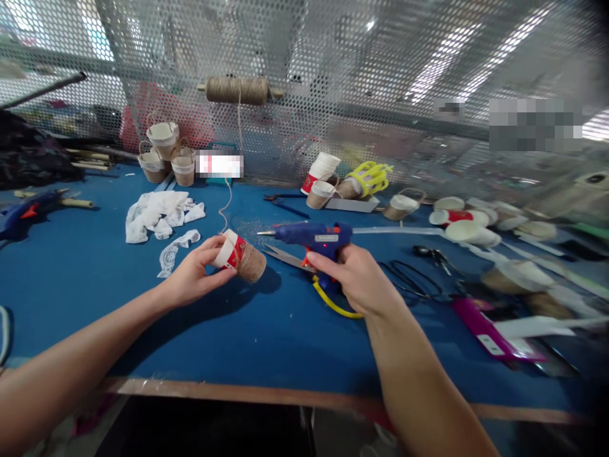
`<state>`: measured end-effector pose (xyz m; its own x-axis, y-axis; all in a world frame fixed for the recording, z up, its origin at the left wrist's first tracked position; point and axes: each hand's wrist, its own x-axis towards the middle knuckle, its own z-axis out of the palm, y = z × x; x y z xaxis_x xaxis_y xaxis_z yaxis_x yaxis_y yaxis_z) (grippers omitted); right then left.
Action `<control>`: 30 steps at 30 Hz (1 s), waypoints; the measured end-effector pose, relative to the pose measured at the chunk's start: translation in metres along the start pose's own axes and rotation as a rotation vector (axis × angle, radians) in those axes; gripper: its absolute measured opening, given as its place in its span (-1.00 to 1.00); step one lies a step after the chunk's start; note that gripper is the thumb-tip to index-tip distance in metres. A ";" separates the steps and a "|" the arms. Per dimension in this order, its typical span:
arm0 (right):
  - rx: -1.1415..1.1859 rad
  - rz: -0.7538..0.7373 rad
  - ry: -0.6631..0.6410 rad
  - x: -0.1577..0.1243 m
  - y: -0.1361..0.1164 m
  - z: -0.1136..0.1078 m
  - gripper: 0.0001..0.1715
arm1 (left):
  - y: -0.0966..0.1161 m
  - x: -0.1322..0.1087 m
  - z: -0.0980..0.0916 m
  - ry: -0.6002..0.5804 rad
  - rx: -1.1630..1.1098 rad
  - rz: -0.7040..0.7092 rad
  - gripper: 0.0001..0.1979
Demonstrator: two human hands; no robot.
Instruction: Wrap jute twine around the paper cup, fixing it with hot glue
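Note:
My left hand (197,273) grips a paper cup (234,255) by its white rim end. The cup is tilted on its side, red and white, with brown twine wrapped round its base half. In my right hand (359,273) is a blue glue gun (311,233) with an orange trigger and a small red light. Its metal nozzle points left toward the cup, a short gap away from it. A clear glue stick (397,231) runs out of its back. Behind and below the gun lie scissors (290,257) with a yellow handle, partly hidden by my right hand.
A twine spool (236,91) hangs on the mesh panel, its strand trailing to the blue table (228,355). Finished twine-wrapped cups (163,141) stand back left, near white lace (157,212). Pliers (288,204), loose cups (471,233) and a purple packet (495,330) lie right. Another glue gun (28,212) lies far left.

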<state>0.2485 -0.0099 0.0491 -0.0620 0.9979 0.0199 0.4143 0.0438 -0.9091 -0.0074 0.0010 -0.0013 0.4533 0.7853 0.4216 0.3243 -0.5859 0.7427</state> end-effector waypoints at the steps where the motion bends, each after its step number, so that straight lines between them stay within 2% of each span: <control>1: -0.013 0.020 0.044 0.007 0.004 0.000 -0.65 | -0.001 0.000 0.000 0.015 0.014 -0.003 -0.89; 3: -0.062 0.053 0.083 0.024 0.011 0.000 -0.68 | -0.004 0.001 -0.001 0.052 0.049 -0.010 -0.88; 6: -0.149 0.114 0.070 0.048 0.019 0.004 -0.67 | -0.006 0.002 -0.001 0.099 0.092 -0.015 -0.88; 11: -0.386 0.242 0.057 0.080 0.030 0.012 -0.66 | -0.007 0.003 -0.003 0.109 0.137 -0.010 -0.85; 16: -0.601 0.226 0.097 0.094 0.032 0.019 -0.64 | -0.003 0.003 -0.003 0.090 0.191 0.029 -0.84; 21: -0.681 0.064 0.102 0.077 0.006 0.031 -0.72 | 0.000 0.002 -0.002 0.052 0.244 0.058 -0.84; 27: -0.490 -0.282 -0.223 0.034 -0.046 0.060 -0.71 | 0.002 0.000 0.001 0.013 0.252 0.135 -0.87; 30: -0.435 -0.358 -0.260 0.025 -0.054 0.069 -0.81 | 0.005 0.000 0.002 -0.006 0.242 0.152 -0.85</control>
<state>0.1617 0.0091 0.0697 -0.4620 0.8756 0.1408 0.6556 0.4441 -0.6107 -0.0040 -0.0024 0.0009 0.5166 0.6840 0.5150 0.4408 -0.7282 0.5249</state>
